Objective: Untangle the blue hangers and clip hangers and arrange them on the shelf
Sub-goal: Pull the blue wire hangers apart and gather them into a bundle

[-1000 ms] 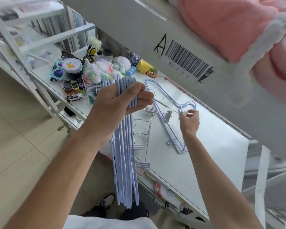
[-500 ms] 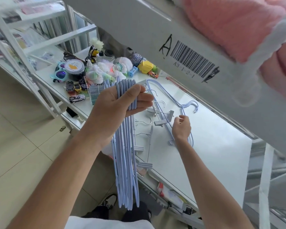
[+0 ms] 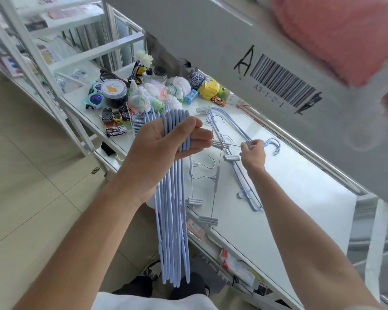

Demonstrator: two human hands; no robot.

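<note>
Head view shows my left hand (image 3: 166, 144) gripping a bundle of blue hangers (image 3: 174, 220), fingers curled round their tops while the long ends hang down off the shelf's front edge. My right hand (image 3: 253, 153) pinches a grey clip (image 3: 248, 143) of one of the clip hangers (image 3: 213, 175), which lie tangled on the white shelf (image 3: 289, 198) with two more blue hangers (image 3: 240, 139). On the slanted panel (image 3: 211, 36) above I read a handwritten "A", a barcode (image 3: 282, 83) and "A3-1-2-1" printed beneath it. Toy cars (image 3: 112, 117), sunglasses (image 3: 94, 95) and a round tub (image 3: 115, 90) crowd the shelf's far end.
</note>
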